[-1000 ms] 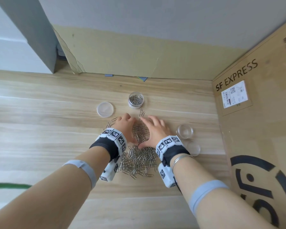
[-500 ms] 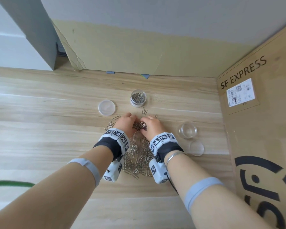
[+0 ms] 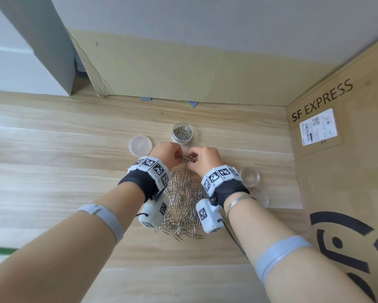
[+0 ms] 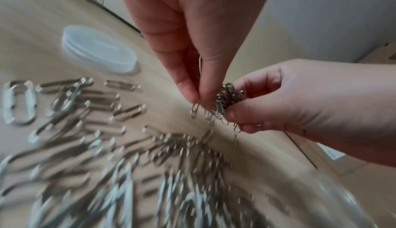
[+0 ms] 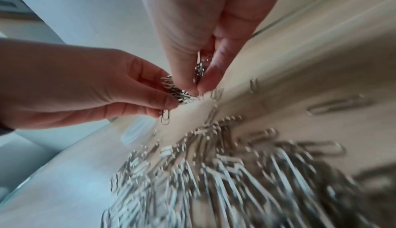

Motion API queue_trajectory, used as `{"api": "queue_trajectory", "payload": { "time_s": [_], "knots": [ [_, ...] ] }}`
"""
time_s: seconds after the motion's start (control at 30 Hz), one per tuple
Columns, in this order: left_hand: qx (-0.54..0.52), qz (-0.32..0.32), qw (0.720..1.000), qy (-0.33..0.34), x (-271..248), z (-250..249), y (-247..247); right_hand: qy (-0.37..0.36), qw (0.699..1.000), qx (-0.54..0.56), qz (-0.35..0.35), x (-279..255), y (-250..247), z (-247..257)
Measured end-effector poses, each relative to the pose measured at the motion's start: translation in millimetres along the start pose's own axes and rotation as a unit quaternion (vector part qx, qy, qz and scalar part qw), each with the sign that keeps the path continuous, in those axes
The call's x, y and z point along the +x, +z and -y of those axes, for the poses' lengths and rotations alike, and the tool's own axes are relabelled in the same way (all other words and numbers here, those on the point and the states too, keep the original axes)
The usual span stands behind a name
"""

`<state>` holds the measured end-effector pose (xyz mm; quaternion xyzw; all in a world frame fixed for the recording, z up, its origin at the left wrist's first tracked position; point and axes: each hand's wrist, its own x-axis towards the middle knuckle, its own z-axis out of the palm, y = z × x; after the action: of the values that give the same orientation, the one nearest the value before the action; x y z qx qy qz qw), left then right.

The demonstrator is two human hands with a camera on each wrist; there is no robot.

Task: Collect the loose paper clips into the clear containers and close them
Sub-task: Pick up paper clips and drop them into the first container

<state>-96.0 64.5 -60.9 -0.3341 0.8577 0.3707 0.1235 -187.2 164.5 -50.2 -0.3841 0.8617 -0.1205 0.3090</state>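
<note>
2 hands, left hand (image 3: 165, 153) and right hand (image 3: 202, 157), have fingers clamped on a clip bunch (image 3: 184, 159) above the table's pile (image 3: 183, 202); next, carry it to 12 o'clock into the part-filled container (image 3: 182, 133).

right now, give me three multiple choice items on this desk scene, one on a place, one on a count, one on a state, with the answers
1. Where is the container of paper clips?
A. beyond both hands
B. on the cardboard box
C. at the near table edge

2. How many clear containers stand on the table?
A. one
B. two
C. four

3. What is the left hand doing?
A. lying flat
B. pinching paper clips
C. holding a lid

Answers:
1 A, it stands on the table past the fingertips in the head view.
2 B, that one and the empty container beside the right hand.
3 B, the left wrist view shows its fingertips closed on paper clips, next to the right hand's own bunch.
</note>
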Motion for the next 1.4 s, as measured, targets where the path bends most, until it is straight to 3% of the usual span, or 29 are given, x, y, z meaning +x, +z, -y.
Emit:
{"api": "queue_trajectory", "payload": {
  "time_s": [0.27,0.7,0.93,1.17,1.27,1.33,1.4],
  "knots": [
    [-0.028,-0.08,0.996,0.002,27.7,-13.7,-47.0,-0.031,0.997,0.01,-0.068,37.4,-37.7,24.3],
    [-0.014,-0.071,0.996,-0.043,45.3,-9.9,-50.2,-0.01,0.999,0.022,-0.032,60.6,-32.6,26.2],
    [-0.027,-0.08,0.996,-0.028,48.9,-16.7,-46.2,0.015,0.993,0.057,-0.104,55.1,-42.9,15.7],
    [-0.074,-0.073,0.994,-0.014,46.8,-17.5,-40.0,0.051,0.995,0.042,-0.08,40.0,-38.2,-8.1],
    [-0.098,-0.107,0.989,-0.02,39.5,-16.3,-41.3,0.07,0.995,0.036,-0.061,32.3,-33.5,-14.3],
    [-0.098,-0.135,0.986,-0.031,31.9,-11.3,-40.5,0.086,0.996,0.017,-0.03,27.0,-29.9,-18.5],
    [-0.061,-0.116,0.989,-0.066,21.7,-2.1,-35.2,0.098,0.995,-0.001,0.002,20.7,-24.8,-22.3]
  ]
}}
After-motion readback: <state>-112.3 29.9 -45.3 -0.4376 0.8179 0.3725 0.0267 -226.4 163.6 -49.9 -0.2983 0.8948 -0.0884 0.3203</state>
